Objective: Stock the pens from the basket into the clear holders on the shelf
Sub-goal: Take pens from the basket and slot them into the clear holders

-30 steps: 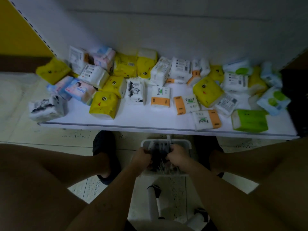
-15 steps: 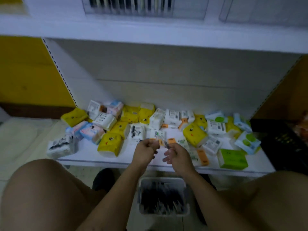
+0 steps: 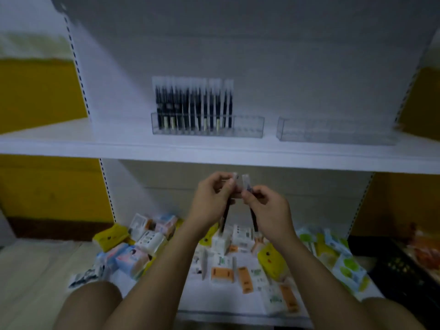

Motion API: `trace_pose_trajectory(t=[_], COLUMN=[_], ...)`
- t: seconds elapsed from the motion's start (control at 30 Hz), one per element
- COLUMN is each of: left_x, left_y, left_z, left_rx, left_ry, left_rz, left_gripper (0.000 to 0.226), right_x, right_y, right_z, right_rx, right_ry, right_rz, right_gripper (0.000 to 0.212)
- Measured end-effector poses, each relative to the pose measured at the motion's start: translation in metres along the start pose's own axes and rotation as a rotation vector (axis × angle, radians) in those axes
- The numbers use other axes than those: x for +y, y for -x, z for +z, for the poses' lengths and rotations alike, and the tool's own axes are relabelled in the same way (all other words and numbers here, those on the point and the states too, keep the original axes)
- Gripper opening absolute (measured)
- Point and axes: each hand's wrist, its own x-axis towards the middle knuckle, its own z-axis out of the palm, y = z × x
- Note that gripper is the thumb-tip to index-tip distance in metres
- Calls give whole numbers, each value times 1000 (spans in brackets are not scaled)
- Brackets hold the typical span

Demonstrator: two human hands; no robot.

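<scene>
Left grip (image 3: pixel 212 196) pinches left pen (image 3: pixel 225 217), right grip (image 3: pixel 266 206) pinches right pen (image 3: pixel 253 220), both near upright, caps up. Clear holder (image 3: pixel 247 131) on the shelf (image 3: pixel 114 145) carries stocked pens (image 3: pixel 192 103) upright.

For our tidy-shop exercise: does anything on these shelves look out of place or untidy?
The packs on the lower shelf lie jumbled, tilted every way. Pens in the left holder stand upright in order.

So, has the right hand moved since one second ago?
Yes, upward. It was below the lower shelf's front edge, in the basket; now the right hand holds a pen just under the upper shelf.
</scene>
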Motion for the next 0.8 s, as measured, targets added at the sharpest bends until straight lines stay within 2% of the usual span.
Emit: trace_pose_trajectory(t=[0.07, 0.17, 0.3, 0.33, 0.4, 0.63, 0.8], left_x=[26, 65, 108, 117, 130, 154, 161], left_y=[-13, -33, -56, -62, -75, -127, -167], left_z=[-5, -9, -8, -8, -8, -9, -12], left_rx=[-10, 11, -54, -58, -51, 19, 93], left_ry=[-104, -170, -203, -221, -263, -383, -452], left_rz=[91, 143, 193, 226, 283, 374, 429], left_gripper=[9, 8, 15, 20, 29, 20, 17], right_x=[-22, -59, -94, -100, -111, -120, -121], right_y=[-18, -43, -70, -78, -93, -159, -203], right_z=[-11, -25, -39, -42, -45, -39, -27], right_rx=[38, 44, 43, 40, 31, 105, 174], right_ry=[72, 26, -35, -40, -48, -42, -48], right_rz=[-74, -140, -219, -244, -263, -305, -335], right_gripper=[14, 10, 53, 58, 54, 36, 37])
